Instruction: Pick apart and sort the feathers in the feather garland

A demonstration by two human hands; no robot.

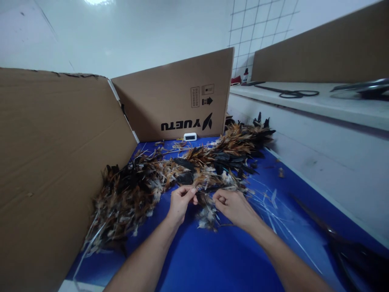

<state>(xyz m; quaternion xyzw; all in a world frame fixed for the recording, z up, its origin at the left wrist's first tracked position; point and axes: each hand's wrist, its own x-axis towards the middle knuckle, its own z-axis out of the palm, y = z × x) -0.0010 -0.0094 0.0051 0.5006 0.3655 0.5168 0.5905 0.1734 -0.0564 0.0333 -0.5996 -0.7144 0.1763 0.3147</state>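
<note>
My left hand (181, 201) is closed in a pinch, with thumb and forefinger at the upper end of a small tuft of grey and brown feathers (208, 217). On the tuft's other side, my right hand (233, 206) has its fingers curled together. Whatever lies between those fingertips is too small to make out. Just beyond both hands, a long heap of brown, black and whitish feathers (170, 172) stretches across the blue tabletop (212, 263).
Cardboard panels (170, 101) wall off the left and back. A small white digital display (190, 137) stands at the back panel's foot. Clear plastic strips (278, 219) and large dark scissors (340, 239) lie to the right. Another pair of scissors (298, 93) rests on a white shelf (340, 107).
</note>
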